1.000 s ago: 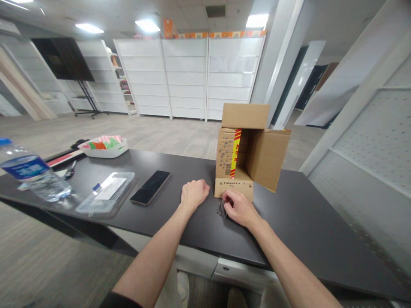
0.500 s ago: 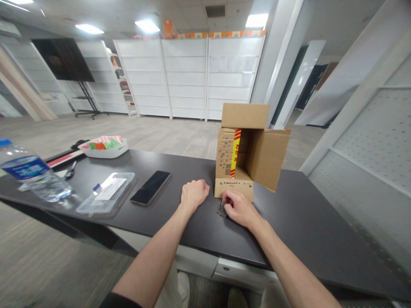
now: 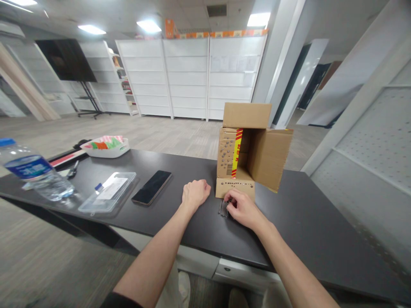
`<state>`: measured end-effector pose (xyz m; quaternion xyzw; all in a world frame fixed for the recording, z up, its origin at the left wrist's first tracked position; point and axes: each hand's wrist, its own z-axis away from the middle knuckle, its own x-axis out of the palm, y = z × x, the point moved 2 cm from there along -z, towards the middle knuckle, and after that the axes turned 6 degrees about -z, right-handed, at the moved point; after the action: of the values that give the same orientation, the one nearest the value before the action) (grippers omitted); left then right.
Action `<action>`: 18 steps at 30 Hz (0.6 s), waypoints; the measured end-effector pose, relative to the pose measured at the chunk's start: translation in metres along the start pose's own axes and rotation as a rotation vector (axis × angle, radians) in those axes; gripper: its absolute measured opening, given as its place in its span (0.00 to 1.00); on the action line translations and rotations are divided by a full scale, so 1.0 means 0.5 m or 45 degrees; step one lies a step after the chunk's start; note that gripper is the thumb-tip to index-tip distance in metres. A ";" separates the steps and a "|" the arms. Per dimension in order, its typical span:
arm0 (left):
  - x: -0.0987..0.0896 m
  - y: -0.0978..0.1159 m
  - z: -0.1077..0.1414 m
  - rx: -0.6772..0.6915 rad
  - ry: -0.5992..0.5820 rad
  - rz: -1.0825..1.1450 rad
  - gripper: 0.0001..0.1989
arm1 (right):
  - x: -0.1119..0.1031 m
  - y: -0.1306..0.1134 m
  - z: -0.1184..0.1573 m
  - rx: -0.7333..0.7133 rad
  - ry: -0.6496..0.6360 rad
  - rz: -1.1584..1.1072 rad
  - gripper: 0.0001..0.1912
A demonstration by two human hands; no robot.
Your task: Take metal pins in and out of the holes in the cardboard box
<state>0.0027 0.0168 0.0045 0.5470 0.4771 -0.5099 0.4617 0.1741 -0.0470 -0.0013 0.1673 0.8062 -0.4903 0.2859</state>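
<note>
A cardboard box (image 3: 224, 169) stands with its flaps open, its mouth turned toward me. Several round metal heads show on its left face, and a row of small holes runs along the low front flap (image 3: 239, 191). In front of that flap lies a bunch of thin metal nails (image 3: 222, 208), side by side on the dark table. My right hand (image 3: 240, 208) is closed over the right end of the bunch, thumb and fingers pinched; what is between the fingertips is hidden. My left hand (image 3: 195, 194) rests on the table left of the box, curled into a fist.
A black phone (image 3: 152, 187) and a clear plastic case (image 3: 109, 191) lie to the left. Further left are a water bottle (image 3: 35, 171), a dark pen-like tool (image 3: 73, 169) and a white basket (image 3: 122, 149) with colourful contents. The table's front edge (image 3: 205, 250) is close to me.
The whole view has shifted slightly. My right hand stays at the nails with its fingers a little moved; my left hand keeps its place.
</note>
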 end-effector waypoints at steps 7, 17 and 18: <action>0.002 -0.001 -0.001 -0.004 -0.001 0.006 0.20 | -0.002 0.025 0.004 0.051 0.072 -0.129 0.10; -0.005 -0.001 0.004 0.012 0.016 -0.008 0.20 | -0.003 -0.003 0.019 -0.001 -0.217 -0.145 0.14; -0.006 -0.001 0.004 0.015 0.015 -0.007 0.20 | -0.001 -0.004 0.020 -0.001 -0.229 -0.133 0.14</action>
<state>0.0022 0.0149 0.0072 0.5515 0.4783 -0.5105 0.4545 0.1766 -0.0566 -0.0031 0.0803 0.7851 -0.5172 0.3311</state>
